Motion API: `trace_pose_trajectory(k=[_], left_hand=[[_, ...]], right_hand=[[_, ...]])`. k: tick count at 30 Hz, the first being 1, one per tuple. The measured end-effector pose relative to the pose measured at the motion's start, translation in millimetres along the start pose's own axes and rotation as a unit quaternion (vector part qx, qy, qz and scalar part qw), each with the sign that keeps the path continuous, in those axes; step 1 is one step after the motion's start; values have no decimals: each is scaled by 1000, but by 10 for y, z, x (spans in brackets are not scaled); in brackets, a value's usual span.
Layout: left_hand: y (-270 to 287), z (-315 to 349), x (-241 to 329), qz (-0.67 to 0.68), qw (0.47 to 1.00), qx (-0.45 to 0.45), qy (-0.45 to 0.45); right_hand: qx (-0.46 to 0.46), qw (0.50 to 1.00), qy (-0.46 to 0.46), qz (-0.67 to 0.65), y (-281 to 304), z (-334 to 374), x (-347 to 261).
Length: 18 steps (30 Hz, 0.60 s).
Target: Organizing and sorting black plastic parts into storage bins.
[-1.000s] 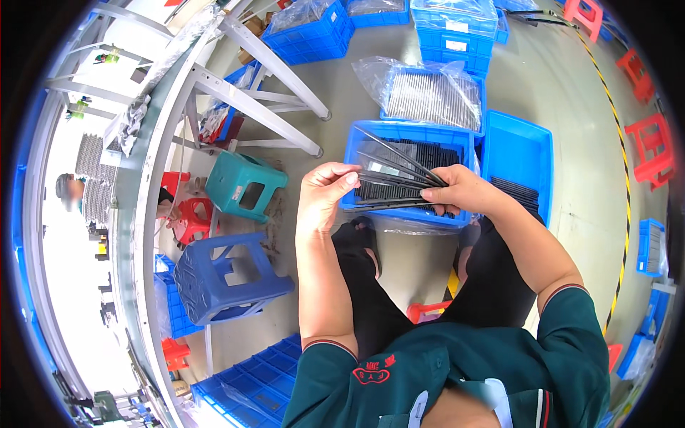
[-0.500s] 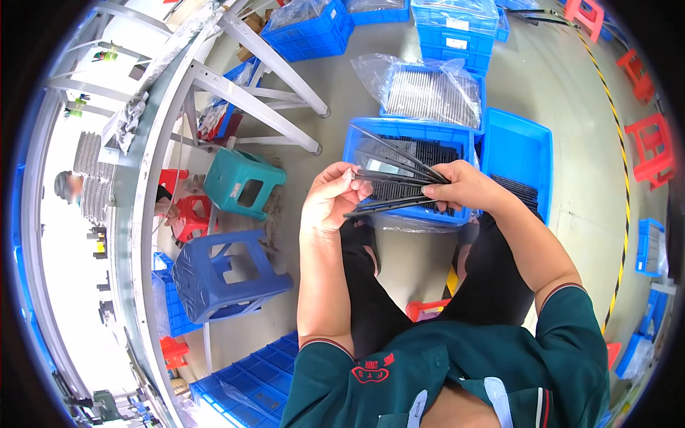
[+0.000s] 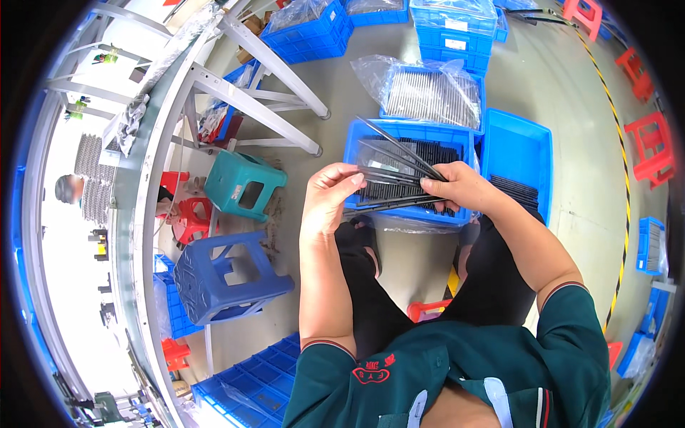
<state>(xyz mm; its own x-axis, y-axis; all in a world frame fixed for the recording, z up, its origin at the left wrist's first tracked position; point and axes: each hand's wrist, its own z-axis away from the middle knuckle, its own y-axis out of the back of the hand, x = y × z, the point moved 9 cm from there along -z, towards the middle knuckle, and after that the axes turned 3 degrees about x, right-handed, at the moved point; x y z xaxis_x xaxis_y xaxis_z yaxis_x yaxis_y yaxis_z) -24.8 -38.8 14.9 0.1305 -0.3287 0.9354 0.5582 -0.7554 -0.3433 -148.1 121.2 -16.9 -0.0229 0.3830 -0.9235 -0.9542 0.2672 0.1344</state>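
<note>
Several thin black strips (image 3: 399, 158) fan out from my right hand (image 3: 460, 187), whose fingers and thumb close round their right ends. At the left ends of some of the middle strips, my left hand (image 3: 332, 194) has its thumb and fingers pinched together. The strips hang over an open blue crate (image 3: 352, 143) that holds many more dark strips in rows, partly under clear plastic. My hands and the held strips hide part of that crate. To its right, another blue crate (image 3: 515, 150) has some dark strips at its near end.
Behind stands a crate of pale strips (image 3: 432, 98) under clear plastic film, with stacked blue crates (image 3: 455, 41) farther back. A teal stool (image 3: 221, 182) and a blue stool (image 3: 203, 278) stand left, beside a long bench (image 3: 146, 185). Red stools (image 3: 651, 150) line the right side.
My left thumb and fingers have shifted slightly along the strip ends, and the fan of strips has changed a little. My right hand keeps its hold in nearly the same place.
</note>
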Motion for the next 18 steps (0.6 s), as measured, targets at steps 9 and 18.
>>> trace_pose_trajectory(k=[9,18], left_hand=[[-61,73,56,-120,993,-17,16],[101,25,139,-151,987,20,-50]], right_hand=[[57,998,-4,35,62,-4,-31],[67,993,23,95,77,-36,-20]])
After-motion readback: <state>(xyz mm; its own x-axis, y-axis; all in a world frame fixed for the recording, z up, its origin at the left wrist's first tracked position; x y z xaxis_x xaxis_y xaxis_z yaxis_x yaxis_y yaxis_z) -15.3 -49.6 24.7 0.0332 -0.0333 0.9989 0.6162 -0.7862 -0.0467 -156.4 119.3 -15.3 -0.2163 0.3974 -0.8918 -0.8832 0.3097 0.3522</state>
